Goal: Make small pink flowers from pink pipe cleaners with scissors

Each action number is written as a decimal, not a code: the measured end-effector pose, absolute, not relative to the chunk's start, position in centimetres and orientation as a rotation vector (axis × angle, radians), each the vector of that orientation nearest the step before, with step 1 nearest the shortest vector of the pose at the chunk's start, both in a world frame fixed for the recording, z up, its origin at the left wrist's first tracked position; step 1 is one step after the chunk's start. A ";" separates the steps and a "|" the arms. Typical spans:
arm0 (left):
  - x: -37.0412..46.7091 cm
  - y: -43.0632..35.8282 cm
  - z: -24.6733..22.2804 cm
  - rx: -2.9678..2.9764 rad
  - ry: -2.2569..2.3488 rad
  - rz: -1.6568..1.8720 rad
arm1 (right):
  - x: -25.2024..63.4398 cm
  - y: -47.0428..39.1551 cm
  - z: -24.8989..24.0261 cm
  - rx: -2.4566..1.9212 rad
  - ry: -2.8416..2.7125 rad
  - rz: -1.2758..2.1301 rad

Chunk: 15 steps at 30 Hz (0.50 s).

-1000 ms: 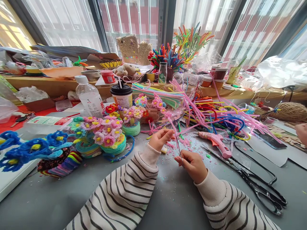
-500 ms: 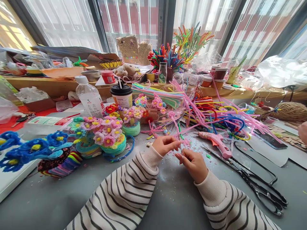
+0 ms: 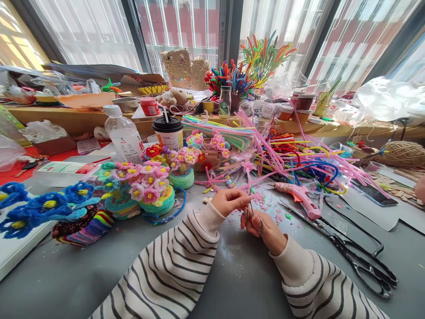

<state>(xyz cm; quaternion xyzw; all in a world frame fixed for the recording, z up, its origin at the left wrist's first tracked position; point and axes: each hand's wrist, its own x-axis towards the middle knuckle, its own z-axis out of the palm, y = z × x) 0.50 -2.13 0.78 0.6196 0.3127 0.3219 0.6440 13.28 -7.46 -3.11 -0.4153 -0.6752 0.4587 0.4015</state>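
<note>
My left hand (image 3: pixel 229 202) is closed in a pinch on the lower end of a pink fuzzy stem (image 3: pixel 249 182). A pink petal-like shape (image 3: pixel 248 165) tops this stem, just above my fingertips. Small metal scissors (image 3: pixel 251 204) are in my right hand (image 3: pixel 267 228), with fingers around the handle loops and the slim blades upright beside my left fingertips. The hands are close together over the grey table (image 3: pixel 229 274). Pink fluff and glitter (image 3: pixel 260 199) are scattered behind them.
Pink flower pots (image 3: pixel 157 199) and blue flowers (image 3: pixel 49 204) stand left. A pink glue gun (image 3: pixel 303 200) and large black scissors (image 3: pixel 352 252) lie right. Behind are a lidded cup (image 3: pixel 168 133), a bottle (image 3: pixel 124 137) and pipe cleaners (image 3: pixel 275 150). Another person's hand (image 3: pixel 421 189) shows at the right edge.
The pink petal-like shape has shifted right and turned. My right fingers have shifted slightly left, and the scissors' handle loops now show. The other person's hand has moved slightly down and right.
</note>
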 end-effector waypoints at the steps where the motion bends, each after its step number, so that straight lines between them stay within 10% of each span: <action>1: 0.5 -2.2 0.8 1.413 0.716 0.729 | 13.3 -7.4 -3.1 -1.054 -1.707 1.153; 15: 0.5 -2.3 0.7 1.503 0.665 0.694 | 13.2 -7.6 -3.0 -1.114 -1.671 0.987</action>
